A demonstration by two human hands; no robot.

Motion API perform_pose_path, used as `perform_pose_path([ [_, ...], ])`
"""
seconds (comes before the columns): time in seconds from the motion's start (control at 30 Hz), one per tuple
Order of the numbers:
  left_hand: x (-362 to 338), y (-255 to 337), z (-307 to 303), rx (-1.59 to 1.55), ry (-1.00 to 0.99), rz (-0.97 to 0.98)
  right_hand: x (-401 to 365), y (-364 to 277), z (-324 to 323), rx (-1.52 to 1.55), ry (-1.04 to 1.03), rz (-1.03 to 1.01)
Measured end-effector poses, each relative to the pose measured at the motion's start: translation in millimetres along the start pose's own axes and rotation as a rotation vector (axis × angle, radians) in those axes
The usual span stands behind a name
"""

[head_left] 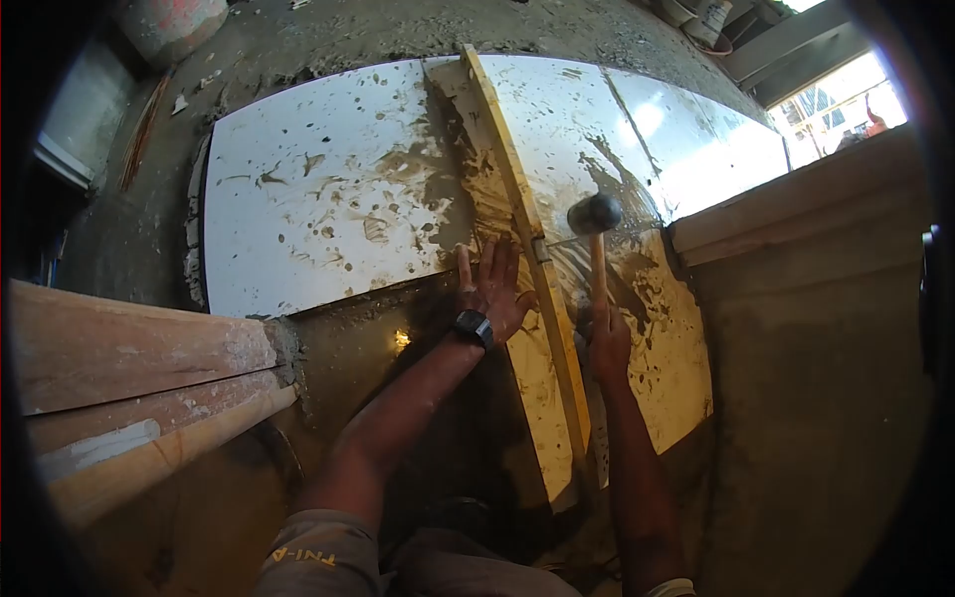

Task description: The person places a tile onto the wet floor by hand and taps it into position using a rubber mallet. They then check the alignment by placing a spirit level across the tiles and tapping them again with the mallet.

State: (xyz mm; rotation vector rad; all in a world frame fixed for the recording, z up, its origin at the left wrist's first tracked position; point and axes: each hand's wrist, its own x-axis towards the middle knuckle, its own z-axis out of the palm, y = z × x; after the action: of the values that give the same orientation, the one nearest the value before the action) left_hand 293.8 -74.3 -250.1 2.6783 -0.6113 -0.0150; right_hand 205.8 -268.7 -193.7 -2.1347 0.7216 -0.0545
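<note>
My left hand point(492, 289), with a dark watch point(474, 328) at the wrist, lies with fingers spread near the muddy edge of the white tiles point(328, 189), just left of a long yellow level point(517, 189). The level lies across the tiles, running from the top to the lower middle. To its right, my right hand point(608, 345) grips the wooden handle of a mallet point(595, 215) with a dark rubber head. The mallet head appears over the mud-smeared tiles. Wet mud streaks the tile surfaces around both hands.
Wooden boards point(149, 358) stand at the lower left. A ledge point(806, 199) borders the tiles on the right. A stained bucket point(174, 25) is at the upper left, and more containers point(708, 22) are at the upper right. Thin rods point(146, 129) lie on the left floor.
</note>
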Motion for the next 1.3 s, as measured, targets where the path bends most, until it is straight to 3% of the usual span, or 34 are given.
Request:
perform_pose_path([
  [0.3,2,-1,3,-0.024,0.062,0.036,-97,82,-51,-0.08,0.074,0.023],
  [0.4,1,-1,5,-0.008,0.055,0.036,-127,82,-70,0.04,0.128,0.11],
  [0.63,1,-1,4,0.035,0.028,0.033,-135,75,-78,0.283,0.289,0.005],
  [0.7,2,-1,4,0.049,0.036,0.032,-119,85,-64,0.079,0.296,-0.048],
  [0.73,2,1,5,0.059,0.045,0.033,-110,76,-65,-0.161,0.21,-0.005],
  [0.97,4,6,3,0.084,-0.062,0.0,-89,64,-59,-0.351,0.051,0.056],
  [1.03,3,4,2,0.091,0.003,0.004,-92,65,-60,-0.305,0.084,0.054],
  [1.23,4,6,-4,0.16,-0.153,-0.03,-140,83,-62,-0.114,0.148,0.064],
  [1.3,3,3,2,0.165,-0.059,0.002,-156,115,-66,-0.116,0.188,0.057],
])
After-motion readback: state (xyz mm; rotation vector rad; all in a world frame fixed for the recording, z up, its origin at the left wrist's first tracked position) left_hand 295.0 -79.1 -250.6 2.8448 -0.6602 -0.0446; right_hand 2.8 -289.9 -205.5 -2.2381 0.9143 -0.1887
